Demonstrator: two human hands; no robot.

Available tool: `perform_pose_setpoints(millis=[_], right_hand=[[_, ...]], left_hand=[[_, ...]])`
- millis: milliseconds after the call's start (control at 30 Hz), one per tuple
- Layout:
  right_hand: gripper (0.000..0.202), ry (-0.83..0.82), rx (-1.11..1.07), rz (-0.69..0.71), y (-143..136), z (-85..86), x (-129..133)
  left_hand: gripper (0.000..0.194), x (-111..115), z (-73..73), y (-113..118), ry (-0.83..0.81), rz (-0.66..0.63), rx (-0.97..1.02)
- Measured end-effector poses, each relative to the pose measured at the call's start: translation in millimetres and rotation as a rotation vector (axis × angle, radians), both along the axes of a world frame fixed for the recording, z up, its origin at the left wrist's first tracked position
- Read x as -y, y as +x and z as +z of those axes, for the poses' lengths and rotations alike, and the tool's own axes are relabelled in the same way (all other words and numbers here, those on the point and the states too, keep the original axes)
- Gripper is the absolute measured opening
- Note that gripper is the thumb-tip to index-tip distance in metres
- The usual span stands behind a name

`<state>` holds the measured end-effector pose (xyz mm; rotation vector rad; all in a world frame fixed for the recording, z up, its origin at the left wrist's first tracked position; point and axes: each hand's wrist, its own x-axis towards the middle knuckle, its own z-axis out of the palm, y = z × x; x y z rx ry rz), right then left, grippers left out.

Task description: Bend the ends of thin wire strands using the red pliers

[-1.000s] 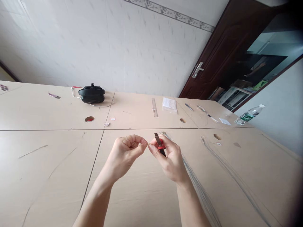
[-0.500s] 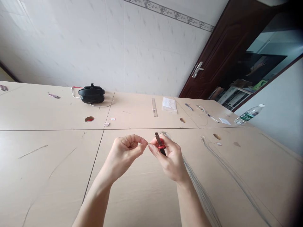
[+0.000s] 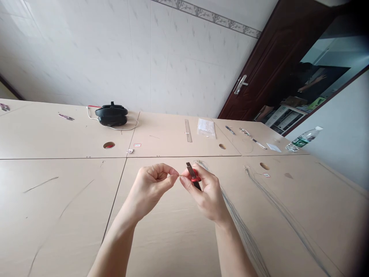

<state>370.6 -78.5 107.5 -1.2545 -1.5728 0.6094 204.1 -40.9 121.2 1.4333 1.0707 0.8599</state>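
Note:
My left hand [image 3: 155, 188] is closed, thumb and index finger pinched on something very thin, perhaps a wire end. My right hand [image 3: 206, 192] pinches at the same spot, its fingertips nearly meeting the left ones. Tucked in that right hand is a small tool with a flat metal tip [image 3: 189, 168] and a red part [image 3: 196, 176]; its lower portion is dark and partly hidden by the fingers. Behind and beneath the right hand, a bundle of thin grey wires [image 3: 243, 227] runs along the table towards me.
A second wire bundle [image 3: 276, 206] lies further right. Towards the back are a black case [image 3: 111, 114] with a white cord, a ruler [image 3: 188, 130], a plastic bag [image 3: 206, 127], pens [image 3: 230, 130] and a bottle [image 3: 304, 139]. Another person [image 3: 302, 82] is beyond the door [image 3: 268, 50].
Both hands keep their pinch and have shifted very slightly left. The tool's tip leans a little further left. The person beyond the door has moved an arm.

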Motion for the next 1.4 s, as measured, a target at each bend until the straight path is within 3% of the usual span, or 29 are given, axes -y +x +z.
perform_pose_setpoints(millis=[467, 767, 1400], right_hand=[[0.018, 0.025, 0.036, -0.004, 1.1, 1.9, -0.6], [0.018, 0.013, 0.037, -0.002, 1.5, -0.7, -0.5], [0.017, 0.100, 0.154, 0.101, 7.9, 2.2, -1.3]], left_hand=[[0.020, -0.5, 3.3, -0.7, -0.003, -0.015, -0.032], [0.013, 0.4, -0.1, -0.5, 0.094, -0.012, -0.036], [0.026, 0.3, 2.7, -7.4, 0.068, -0.100, -0.099]])
